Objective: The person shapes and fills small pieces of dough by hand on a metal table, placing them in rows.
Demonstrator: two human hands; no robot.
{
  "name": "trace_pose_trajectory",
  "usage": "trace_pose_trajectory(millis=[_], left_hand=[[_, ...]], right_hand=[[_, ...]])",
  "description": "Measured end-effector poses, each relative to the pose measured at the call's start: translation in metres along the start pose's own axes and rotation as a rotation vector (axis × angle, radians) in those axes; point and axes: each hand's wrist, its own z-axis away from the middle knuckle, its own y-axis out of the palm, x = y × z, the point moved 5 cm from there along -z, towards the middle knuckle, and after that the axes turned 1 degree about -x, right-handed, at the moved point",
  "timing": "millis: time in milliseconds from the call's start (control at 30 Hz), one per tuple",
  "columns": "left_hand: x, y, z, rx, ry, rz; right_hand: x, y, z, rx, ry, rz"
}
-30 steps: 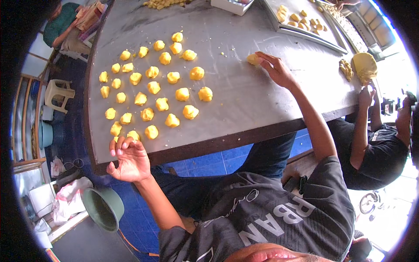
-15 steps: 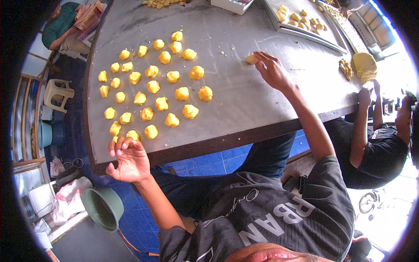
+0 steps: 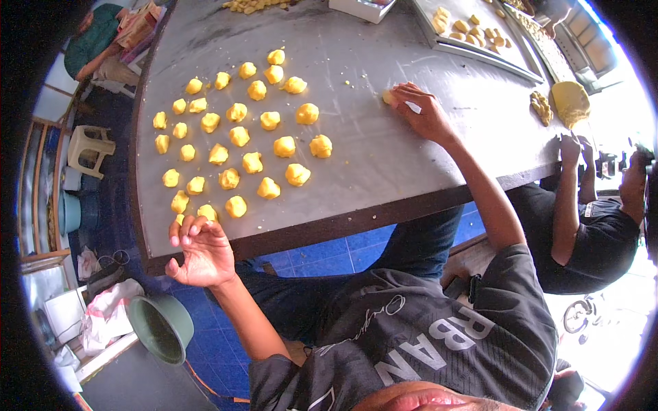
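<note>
Near the table's front left corner is my left hand (image 3: 205, 253), palm turned up, fingers loosely curled and apart, holding nothing. It lies beside the nearest of several yellow dough balls (image 3: 252, 162), set out in loose rows on the left of the grey metal table (image 3: 370, 164). To the right of those rows, my right hand (image 3: 426, 115) rests low over the tabletop. Its fingers close on a small pale yellow piece of dough (image 3: 388, 96), most of which they cover. A bright gap shows between thumb and fingers.
A tray (image 3: 473, 48) of shaped dough pieces sits at the far right. Beyond my right arm, a co-worker (image 3: 582, 233) reaches toward a large yellow dough slab (image 3: 570, 104), beside a rough dough lump (image 3: 541, 108). A green basin (image 3: 161, 329) stands below left; another person (image 3: 96, 44) sits far left.
My right hand has shifted slightly left and flattened over the dough piece, hiding more of it. My left hand has hardly moved.
</note>
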Motion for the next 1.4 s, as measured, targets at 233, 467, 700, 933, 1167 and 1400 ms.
trace_pose_trajectory(millis=[233,467,700,933,1167,1400], left_hand=[[-0.001,-0.001,0.001,-0.007,0.002,0.011],[-0.002,-0.002,0.001,-0.009,0.003,-0.013],[0.000,-0.003,0.000,-0.017,0.007,0.001],[-0.001,-0.001,0.000,-0.012,0.011,-0.005],[-0.001,0.000,0.000,-0.015,0.013,-0.002],[-0.001,-0.002,0.001,-0.012,0.008,-0.010]], right_hand=[[-0.002,0.002,0.008,0.061,0.010,0.013],[0.013,-0.012,0.012,0.016,0.050,0.004],[0.007,-0.004,0.017,0.083,-0.194,0.323],[0.007,-0.003,0.009,0.134,-0.249,0.383],[0.006,-0.001,0.007,0.108,-0.211,0.361],[0.008,0.000,-0.004,0.010,-0.021,0.164]])
